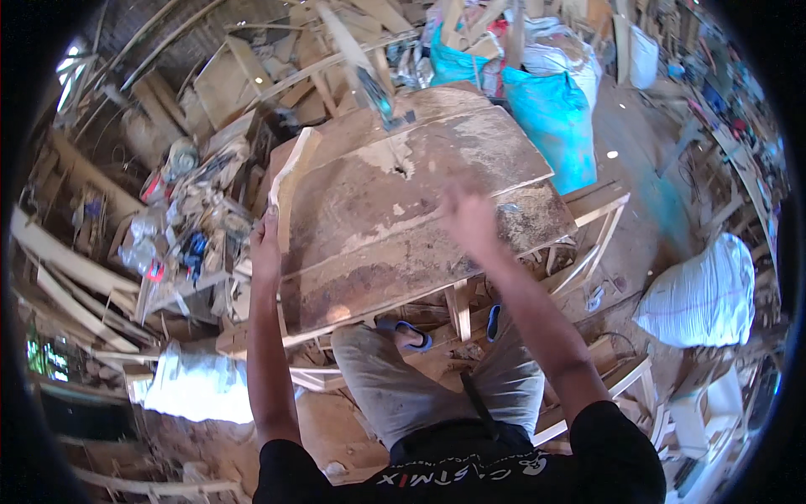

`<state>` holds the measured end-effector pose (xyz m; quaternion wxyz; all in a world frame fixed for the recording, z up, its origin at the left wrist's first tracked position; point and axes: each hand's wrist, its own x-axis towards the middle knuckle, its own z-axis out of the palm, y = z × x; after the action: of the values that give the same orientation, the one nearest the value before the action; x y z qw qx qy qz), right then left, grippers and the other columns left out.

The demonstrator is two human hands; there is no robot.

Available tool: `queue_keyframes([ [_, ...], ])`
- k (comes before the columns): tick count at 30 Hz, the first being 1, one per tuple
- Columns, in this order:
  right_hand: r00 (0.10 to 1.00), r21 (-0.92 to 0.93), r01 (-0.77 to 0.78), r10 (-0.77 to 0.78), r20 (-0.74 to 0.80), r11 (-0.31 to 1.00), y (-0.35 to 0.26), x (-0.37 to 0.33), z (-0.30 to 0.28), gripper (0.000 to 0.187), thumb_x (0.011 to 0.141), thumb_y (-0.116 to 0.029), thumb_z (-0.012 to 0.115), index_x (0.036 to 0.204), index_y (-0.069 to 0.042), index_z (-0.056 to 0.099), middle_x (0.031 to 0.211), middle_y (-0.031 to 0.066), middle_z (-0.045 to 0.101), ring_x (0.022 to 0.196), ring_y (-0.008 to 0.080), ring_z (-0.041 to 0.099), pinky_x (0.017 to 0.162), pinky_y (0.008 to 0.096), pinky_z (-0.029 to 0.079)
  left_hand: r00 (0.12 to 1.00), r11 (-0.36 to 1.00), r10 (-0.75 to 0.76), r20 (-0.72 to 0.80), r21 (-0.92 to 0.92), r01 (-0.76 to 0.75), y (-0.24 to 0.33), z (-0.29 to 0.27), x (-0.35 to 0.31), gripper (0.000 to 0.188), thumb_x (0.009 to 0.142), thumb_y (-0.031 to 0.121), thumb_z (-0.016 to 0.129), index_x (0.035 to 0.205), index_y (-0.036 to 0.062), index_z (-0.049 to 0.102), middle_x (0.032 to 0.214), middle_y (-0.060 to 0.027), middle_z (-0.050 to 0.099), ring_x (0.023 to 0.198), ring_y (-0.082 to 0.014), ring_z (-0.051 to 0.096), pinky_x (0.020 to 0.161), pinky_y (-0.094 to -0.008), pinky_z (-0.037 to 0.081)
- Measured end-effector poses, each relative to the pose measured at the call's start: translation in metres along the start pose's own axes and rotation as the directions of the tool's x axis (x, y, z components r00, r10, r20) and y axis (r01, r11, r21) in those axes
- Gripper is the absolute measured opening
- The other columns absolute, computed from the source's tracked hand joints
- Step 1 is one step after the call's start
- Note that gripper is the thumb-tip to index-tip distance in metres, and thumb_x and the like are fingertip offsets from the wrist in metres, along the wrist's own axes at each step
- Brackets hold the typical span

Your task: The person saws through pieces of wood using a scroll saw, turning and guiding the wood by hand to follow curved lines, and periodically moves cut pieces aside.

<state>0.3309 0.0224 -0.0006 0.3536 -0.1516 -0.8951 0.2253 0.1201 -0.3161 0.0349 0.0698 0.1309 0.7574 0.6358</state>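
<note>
My left hand is closed round the lower end of a pale, curved wooden piece, which rises along the left side of the worn wooden worktable. Over the right part of that tabletop is my right hand, smeared by motion, so its fingers cannot be made out. I see nothing clearly held in it. A narrow upright machine part with a teal patch stands at the table's far edge; its exact kind is unclear. Wood dust and dark stains mark the boards.
Teal sacks stand behind the table at the right. A stuffed white sack sits farther right on the floor. Left of the table is a cluttered bench with rags and scraps. Wooden offcuts lie all around.
</note>
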Motion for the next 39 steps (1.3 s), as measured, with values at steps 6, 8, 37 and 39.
queue_keyframes([
  [6,0.922,-0.014,0.359,-0.352,0.162,0.933,0.060,0.102,0.044,0.040,0.106,-0.023,0.058,0.141,-0.004,0.066,0.158,0.0193,0.054,0.150,0.0370,0.046,0.125,0.0483,0.038,0.971,0.868,-0.084,0.225,-0.461,0.182,0.029,0.033,-0.110,0.051,0.113,0.050,0.052,0.122,0.0020,0.067,0.091,-0.0036,0.067,0.073,-0.0132,0.060,0.062,-0.0285,0.048],
  [8,0.886,-0.012,0.343,-0.320,0.335,0.939,0.052,0.114,0.044,0.044,0.107,-0.029,0.056,0.145,-0.008,0.064,0.162,0.0162,0.052,0.154,0.0339,0.042,0.129,0.0466,0.031,0.948,0.785,-0.118,0.297,-0.556,0.272,0.023,0.029,-0.133,0.049,0.113,0.049,0.053,0.124,0.0023,0.066,0.094,-0.0054,0.069,0.073,-0.0138,0.061,0.063,-0.0298,0.049],
  [37,-0.255,0.286,-0.942,0.927,-0.275,-0.175,0.210,-0.602,-0.168,0.063,0.105,-0.057,0.053,0.131,-0.001,0.063,0.118,0.0318,0.073,0.116,0.0496,0.069,0.099,0.0575,0.053,0.880,0.197,0.415,0.232,0.921,-0.336,-0.035,-0.048,-0.097,0.042,0.110,0.029,0.061,0.141,0.0013,0.066,0.141,-0.0247,0.065,0.126,-0.0380,0.065,0.105,-0.0475,0.053],
  [39,-0.268,0.111,-0.963,0.856,-0.442,-0.244,0.198,-0.606,-0.184,0.058,0.104,-0.054,0.057,0.135,-0.005,0.060,0.116,0.0292,0.073,0.113,0.0486,0.069,0.098,0.0570,0.053,0.935,0.226,0.319,0.154,0.946,-0.232,-0.058,-0.050,-0.109,0.042,0.110,0.029,0.061,0.141,0.0012,0.066,0.141,-0.0249,0.065,0.126,-0.0381,0.065,0.105,-0.0476,0.053],
])
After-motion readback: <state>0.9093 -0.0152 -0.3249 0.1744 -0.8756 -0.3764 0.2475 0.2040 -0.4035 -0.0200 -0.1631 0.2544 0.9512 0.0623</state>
